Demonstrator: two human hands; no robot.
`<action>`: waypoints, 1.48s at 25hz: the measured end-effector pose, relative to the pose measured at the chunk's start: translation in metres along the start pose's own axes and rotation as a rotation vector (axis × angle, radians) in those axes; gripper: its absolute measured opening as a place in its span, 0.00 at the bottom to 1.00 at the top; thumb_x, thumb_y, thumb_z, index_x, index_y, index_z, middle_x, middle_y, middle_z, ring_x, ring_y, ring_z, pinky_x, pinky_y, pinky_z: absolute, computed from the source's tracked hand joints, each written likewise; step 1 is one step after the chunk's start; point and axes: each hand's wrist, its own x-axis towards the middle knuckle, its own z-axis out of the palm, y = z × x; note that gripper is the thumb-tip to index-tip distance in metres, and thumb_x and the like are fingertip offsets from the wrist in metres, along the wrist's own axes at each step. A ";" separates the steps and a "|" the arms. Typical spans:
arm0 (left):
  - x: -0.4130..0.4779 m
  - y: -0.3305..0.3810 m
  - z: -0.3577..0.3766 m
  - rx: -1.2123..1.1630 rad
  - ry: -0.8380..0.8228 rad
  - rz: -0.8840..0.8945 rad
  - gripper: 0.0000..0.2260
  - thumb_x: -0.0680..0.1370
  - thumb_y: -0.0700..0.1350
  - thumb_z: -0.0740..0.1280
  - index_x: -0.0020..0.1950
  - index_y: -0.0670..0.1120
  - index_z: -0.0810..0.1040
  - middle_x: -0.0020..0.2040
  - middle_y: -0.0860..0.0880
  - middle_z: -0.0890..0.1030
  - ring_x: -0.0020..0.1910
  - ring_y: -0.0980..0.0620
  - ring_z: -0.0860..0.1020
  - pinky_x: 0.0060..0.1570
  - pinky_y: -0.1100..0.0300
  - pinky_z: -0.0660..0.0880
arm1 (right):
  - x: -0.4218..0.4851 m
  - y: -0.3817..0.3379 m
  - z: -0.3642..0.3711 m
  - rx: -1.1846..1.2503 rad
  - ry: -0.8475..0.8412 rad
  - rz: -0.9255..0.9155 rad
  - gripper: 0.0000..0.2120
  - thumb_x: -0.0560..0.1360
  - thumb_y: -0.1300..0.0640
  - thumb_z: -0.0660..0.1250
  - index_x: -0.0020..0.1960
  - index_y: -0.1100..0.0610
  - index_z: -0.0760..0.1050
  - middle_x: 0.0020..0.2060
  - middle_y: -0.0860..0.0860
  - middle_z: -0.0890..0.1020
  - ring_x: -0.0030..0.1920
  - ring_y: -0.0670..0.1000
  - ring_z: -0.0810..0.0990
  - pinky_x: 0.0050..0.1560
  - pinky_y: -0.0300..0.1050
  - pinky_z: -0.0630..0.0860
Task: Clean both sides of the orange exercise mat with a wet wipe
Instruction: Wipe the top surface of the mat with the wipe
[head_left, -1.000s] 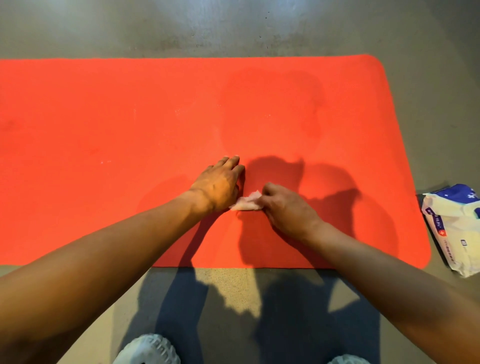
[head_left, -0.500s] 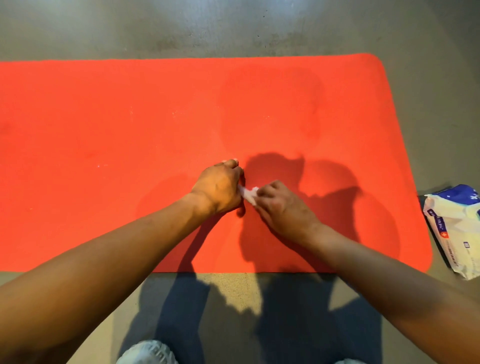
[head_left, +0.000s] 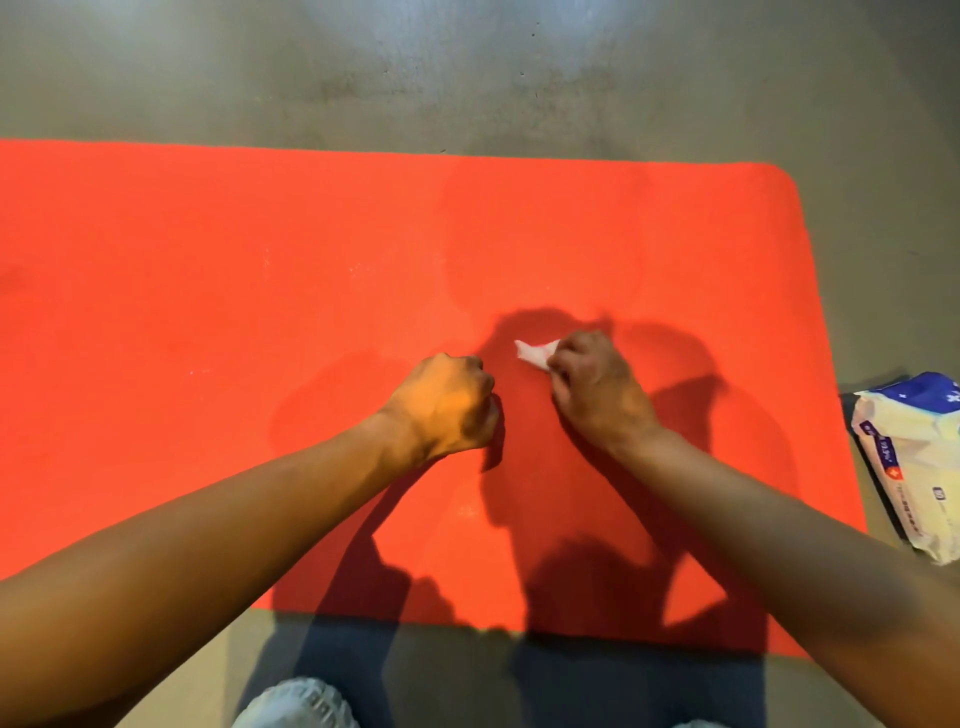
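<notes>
Two hands are out over the orange mat (head_left: 208, 312), which lies flat on the grey floor (head_left: 467, 78). On my feed the left hand (head_left: 441, 405) is curled into a fist with nothing showing in it. Just beside it, the right hand (head_left: 597, 395) pinches a crumpled white wipe (head_left: 535, 353) low over the mat. A pack of wipes (head_left: 914, 467) lies on the floor by the mat's right end.

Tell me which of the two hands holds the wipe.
The right hand pinches the crumpled white wet wipe; the left hand is an empty fist.
</notes>
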 end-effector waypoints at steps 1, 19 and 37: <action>0.001 0.002 -0.003 -0.003 -0.017 -0.018 0.13 0.74 0.52 0.61 0.34 0.45 0.73 0.37 0.44 0.79 0.35 0.36 0.79 0.31 0.54 0.70 | -0.011 -0.012 0.004 0.020 -0.049 -0.113 0.04 0.76 0.62 0.67 0.47 0.59 0.81 0.44 0.55 0.78 0.47 0.59 0.76 0.48 0.56 0.76; 0.010 -0.025 -0.004 -0.307 -0.101 -0.133 0.07 0.73 0.43 0.67 0.49 0.49 0.82 0.48 0.48 0.79 0.65 0.48 0.76 0.51 0.56 0.75 | -0.023 -0.010 0.017 -0.084 -0.236 -0.322 0.22 0.79 0.58 0.56 0.71 0.62 0.72 0.72 0.54 0.72 0.74 0.55 0.68 0.72 0.51 0.70; 0.012 -0.023 -0.017 -0.242 -0.200 -0.174 0.11 0.72 0.44 0.64 0.49 0.55 0.83 0.63 0.42 0.81 0.46 0.41 0.82 0.39 0.60 0.72 | 0.035 0.017 -0.007 -0.298 -0.342 0.290 0.32 0.84 0.42 0.51 0.80 0.62 0.57 0.81 0.57 0.56 0.81 0.58 0.54 0.79 0.55 0.55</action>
